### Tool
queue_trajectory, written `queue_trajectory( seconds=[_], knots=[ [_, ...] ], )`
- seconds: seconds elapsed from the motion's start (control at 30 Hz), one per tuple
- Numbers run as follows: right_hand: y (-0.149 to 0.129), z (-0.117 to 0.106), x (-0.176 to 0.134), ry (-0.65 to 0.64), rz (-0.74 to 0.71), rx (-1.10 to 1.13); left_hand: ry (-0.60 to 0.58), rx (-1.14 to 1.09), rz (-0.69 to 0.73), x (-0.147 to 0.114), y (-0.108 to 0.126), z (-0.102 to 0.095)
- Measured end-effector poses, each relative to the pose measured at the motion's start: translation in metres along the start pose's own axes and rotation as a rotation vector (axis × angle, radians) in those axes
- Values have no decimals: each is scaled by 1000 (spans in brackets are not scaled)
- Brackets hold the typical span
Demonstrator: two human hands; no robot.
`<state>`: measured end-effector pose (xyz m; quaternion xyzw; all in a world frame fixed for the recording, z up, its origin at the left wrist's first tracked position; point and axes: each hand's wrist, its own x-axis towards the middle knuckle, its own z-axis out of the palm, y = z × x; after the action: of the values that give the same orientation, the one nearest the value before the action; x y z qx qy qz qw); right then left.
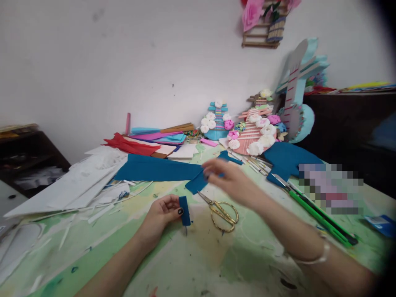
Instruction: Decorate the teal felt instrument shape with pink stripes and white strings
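Blue paper is filling the head view: the left hand (162, 214) is pinching a small folded blue piece (185, 210) between thumb and fingers, low over the green table (198, 264). The right hand (230, 179), blurred, is reaching with loosely spread fingers onto the long blue sheet (157, 170). Gold scissors (221, 210) are lying between both hands.

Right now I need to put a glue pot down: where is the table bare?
Bare green tabletop between the two forearms, below the gold scissors. Crowded: white paper scraps left, blue paper and paper-flower crafts behind.
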<state>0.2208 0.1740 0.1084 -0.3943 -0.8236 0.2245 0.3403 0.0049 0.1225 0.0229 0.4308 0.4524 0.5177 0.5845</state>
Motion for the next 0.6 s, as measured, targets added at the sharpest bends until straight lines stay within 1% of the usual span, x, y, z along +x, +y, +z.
queue_trajectory(
  seconds=[0.07, 0.1, 0.17, 0.2, 0.27, 0.37, 0.43, 0.5, 0.57, 0.6],
  knots=[
    [1, 33, -4, -159, 47, 5, -34, 25, 21, -1, 1, 0],
    [2, 48, -6, -196, 65, -16, -45, 38, 28, -2, 1, 0],
    [3, 67, -10, -254, 7, -45, -65, 79, 26, -4, 4, 0],
    [3, 71, -12, -262, -4, -38, -76, 100, 21, -5, 5, 0],
    [2, 71, -14, -252, 52, 30, -96, 146, 14, -6, 6, 1],
    [3, 69, -13, -204, 198, 207, -90, 235, 34, -5, 7, 3],
    [6, 72, -12, -200, 240, 336, -81, 311, 42, -4, 5, 5],
    [10, 77, -10, -191, 257, 487, -86, 363, 6, -3, 3, 6],
    [16, 78, -5, -126, 262, 630, -96, 393, -51, -2, 1, 7],
    [20, 76, -1, -59, 269, 686, -98, 402, -72, -2, 0, 8]
  ],
)
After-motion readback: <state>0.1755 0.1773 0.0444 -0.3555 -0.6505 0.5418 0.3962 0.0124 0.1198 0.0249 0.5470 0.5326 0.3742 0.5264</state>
